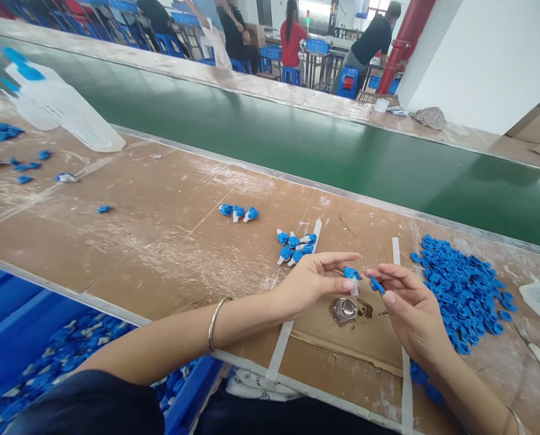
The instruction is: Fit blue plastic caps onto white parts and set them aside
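1. Hands meet over the brown worktable (170, 241), near its near edge and right of the middle.
2. The left hand (312, 281) pinches a small blue and white part (352, 275) between thumb and forefinger; the part sits at the fingertips, on the right side of this hand.
3. The right hand (410, 311) pinches a small blue cap (377, 285) at its fingertips, on the left side of this hand, just beside the other part. I cannot tell if the two pieces touch.
4. A round metal fixture (344, 309) stands on the table just below both pieces, between the hands.
5. A big heap of blue caps (467, 293) lies to the right of the right hand.
6. A small group of assembled pieces (296, 246) lies a little farther than the left hand, and three more pieces (239, 212) lie left of it.
7. A blue bin (29, 338) with such parts is at the near left, below the table edge.
8. A green conveyor belt (297, 145) runs along the far side of the table.
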`<state>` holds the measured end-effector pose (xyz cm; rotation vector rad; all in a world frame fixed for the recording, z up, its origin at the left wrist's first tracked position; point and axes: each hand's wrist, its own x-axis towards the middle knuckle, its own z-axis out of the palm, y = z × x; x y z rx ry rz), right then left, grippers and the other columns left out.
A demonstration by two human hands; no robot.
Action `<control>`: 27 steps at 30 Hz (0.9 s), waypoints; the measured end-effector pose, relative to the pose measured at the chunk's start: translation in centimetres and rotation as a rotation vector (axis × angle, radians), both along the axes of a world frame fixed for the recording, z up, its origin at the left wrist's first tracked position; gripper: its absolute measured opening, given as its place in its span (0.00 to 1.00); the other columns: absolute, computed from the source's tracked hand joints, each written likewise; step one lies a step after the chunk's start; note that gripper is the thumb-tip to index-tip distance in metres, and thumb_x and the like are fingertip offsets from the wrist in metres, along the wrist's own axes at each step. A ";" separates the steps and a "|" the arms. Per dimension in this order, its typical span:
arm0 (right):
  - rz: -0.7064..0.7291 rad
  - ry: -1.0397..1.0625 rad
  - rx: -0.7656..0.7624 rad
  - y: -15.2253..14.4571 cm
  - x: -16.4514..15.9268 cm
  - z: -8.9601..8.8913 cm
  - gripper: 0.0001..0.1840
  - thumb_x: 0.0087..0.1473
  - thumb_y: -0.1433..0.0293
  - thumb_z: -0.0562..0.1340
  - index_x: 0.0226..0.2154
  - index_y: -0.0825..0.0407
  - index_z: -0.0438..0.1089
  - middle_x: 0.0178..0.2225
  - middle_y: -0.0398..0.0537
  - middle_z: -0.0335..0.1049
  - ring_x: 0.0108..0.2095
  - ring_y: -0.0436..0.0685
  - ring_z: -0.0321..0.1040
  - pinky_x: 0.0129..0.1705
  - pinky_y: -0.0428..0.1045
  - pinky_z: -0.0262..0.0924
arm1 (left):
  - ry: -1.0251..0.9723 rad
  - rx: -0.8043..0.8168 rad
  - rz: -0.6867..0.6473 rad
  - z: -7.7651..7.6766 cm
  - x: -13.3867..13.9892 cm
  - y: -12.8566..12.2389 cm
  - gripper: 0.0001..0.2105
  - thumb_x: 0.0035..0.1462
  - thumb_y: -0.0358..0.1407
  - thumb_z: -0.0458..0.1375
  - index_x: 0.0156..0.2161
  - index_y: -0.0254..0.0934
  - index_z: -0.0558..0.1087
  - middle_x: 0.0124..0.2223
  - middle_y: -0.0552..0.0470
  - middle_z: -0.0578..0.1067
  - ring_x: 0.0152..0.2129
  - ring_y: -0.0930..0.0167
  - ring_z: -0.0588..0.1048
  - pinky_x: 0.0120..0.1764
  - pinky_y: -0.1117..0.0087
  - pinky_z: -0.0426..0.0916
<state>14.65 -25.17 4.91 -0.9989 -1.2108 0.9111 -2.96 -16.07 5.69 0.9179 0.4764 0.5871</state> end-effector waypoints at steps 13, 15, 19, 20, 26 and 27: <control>-0.068 -0.125 0.092 -0.1 -1.2 -0.4 0.13 0.55 0.71 0.67 0.44 0.43 0.73 0.44 0.46 0.75 0.45 0.55 0.72 0.46 0.50 0.70 | -0.045 0.005 -0.057 -0.1 -0.1 -0.8 0.27 0.42 0.25 0.70 0.49 0.37 0.71 0.36 0.52 0.78 0.34 0.72 0.77 0.40 0.71 0.70; -0.087 -0.249 0.157 0.0 -1.3 -0.3 0.14 0.56 0.73 0.66 0.44 0.41 0.74 0.44 0.45 0.74 0.45 0.55 0.72 0.46 0.50 0.70 | -0.041 -0.006 -0.057 0.0 -0.1 -0.7 0.26 0.41 0.25 0.70 0.48 0.37 0.72 0.37 0.51 0.78 0.33 0.72 0.77 0.39 0.72 0.70; -0.168 -0.536 0.354 -0.3 -1.8 -0.5 0.21 0.57 0.78 0.62 0.49 0.40 0.72 0.47 0.46 0.73 0.46 0.57 0.70 0.47 0.55 0.69 | -0.018 -0.041 -0.054 0.3 -0.3 -0.6 0.24 0.38 0.25 0.71 0.45 0.36 0.74 0.39 0.50 0.78 0.34 0.71 0.77 0.39 0.72 0.70; -0.183 -0.603 0.402 -0.4 -2.0 -0.6 0.23 0.58 0.78 0.61 0.52 0.41 0.70 0.48 0.48 0.73 0.47 0.59 0.70 0.47 0.56 0.68 | -0.013 -0.042 -0.050 0.4 -0.4 -0.5 0.24 0.38 0.25 0.71 0.44 0.35 0.75 0.39 0.50 0.78 0.34 0.71 0.77 0.39 0.72 0.70; -0.133 -0.852 0.470 -0.5 -2.1 0.5 0.28 0.61 0.76 0.56 0.62 0.47 0.57 0.56 0.53 0.66 0.56 0.61 0.62 0.52 0.59 0.64 | 0.024 0.092 -0.069 1.1 -1.0 0.4 0.23 0.40 0.27 0.70 0.45 0.37 0.75 0.39 0.51 0.78 0.34 0.71 0.76 0.39 0.71 0.70; -0.114 -0.887 0.451 -0.2 -1.5 0.8 0.26 0.62 0.74 0.55 0.62 0.48 0.58 0.56 0.53 0.65 0.57 0.61 0.61 0.53 0.59 0.63 | 0.031 0.142 -0.074 1.3 -1.0 0.7 0.22 0.42 0.28 0.70 0.45 0.37 0.75 0.40 0.51 0.77 0.34 0.71 0.76 0.39 0.71 0.70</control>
